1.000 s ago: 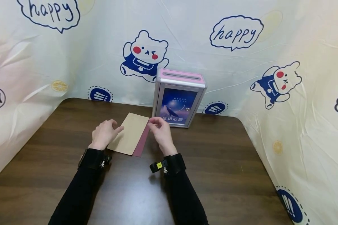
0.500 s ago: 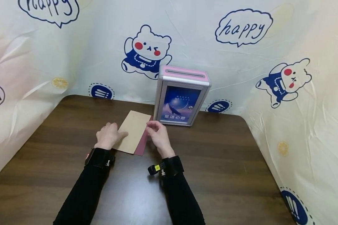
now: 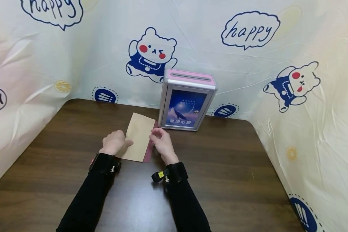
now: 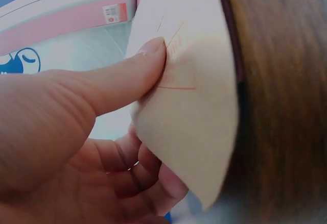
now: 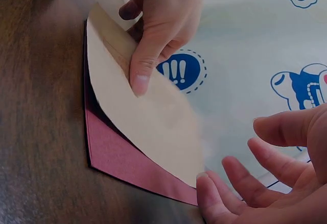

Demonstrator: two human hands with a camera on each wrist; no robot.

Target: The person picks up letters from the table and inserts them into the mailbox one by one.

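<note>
My left hand (image 3: pixel 113 143) pinches the near-left edge of a tan paper envelope (image 3: pixel 137 137), with the thumb on top and the other fingers beneath. In the left wrist view the envelope (image 4: pixel 204 132) bends upward and shows seam lines and faint red print. Beneath it lies a dark pink envelope or card (image 5: pixel 120 147), jutting out along the right side as a narrow strip. My right hand (image 3: pixel 163 145) is at that right edge; its thumb stands apart from the loosely bent fingers, with fingertips (image 5: pixel 207 188) right by the paper's rim and nothing between them.
A silver-framed box (image 3: pixel 187 106) with a pink, slotted top and a blue front picture stands at the back, just beyond my right hand. All sits on a dark brown wooden table (image 3: pixel 235 167). A printed cloth (image 3: pixel 197 38) hangs round the back and sides.
My left hand has shifted right and slightly nearer with the tan envelope's edge, and the envelope has turned a little. My right hand has come slightly nearer along the right edge.
</note>
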